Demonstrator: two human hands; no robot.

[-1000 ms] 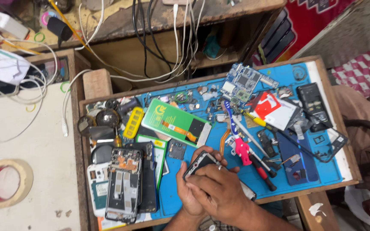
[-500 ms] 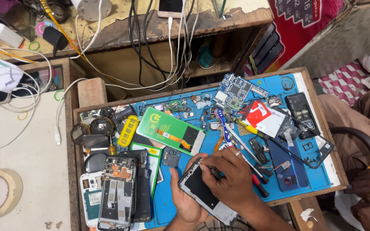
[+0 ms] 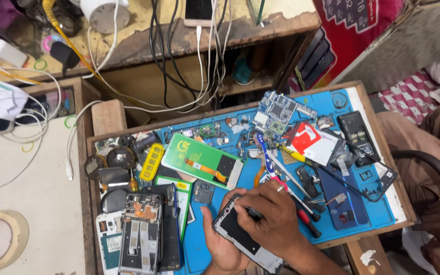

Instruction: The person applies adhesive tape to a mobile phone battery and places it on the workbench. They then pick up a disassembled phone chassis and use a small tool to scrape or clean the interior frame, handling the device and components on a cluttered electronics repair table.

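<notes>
An opened phone was held tilted at the near edge of the blue mat on the desk. It was cradled from beneath by the left hand, while a thin dark tool was pinched in the right hand and pressed against its top end. A green box lay just beyond.

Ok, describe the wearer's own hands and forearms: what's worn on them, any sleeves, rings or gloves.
Both hands are bare, with no gloves. The right hand wears a small silver-coloured ring on one finger. The left hand shows no ring or band in this view. Both forearms are uncovered as far as the frame's bottom edge: no sleeves, cuffs, watch or bracelet show.
</notes>
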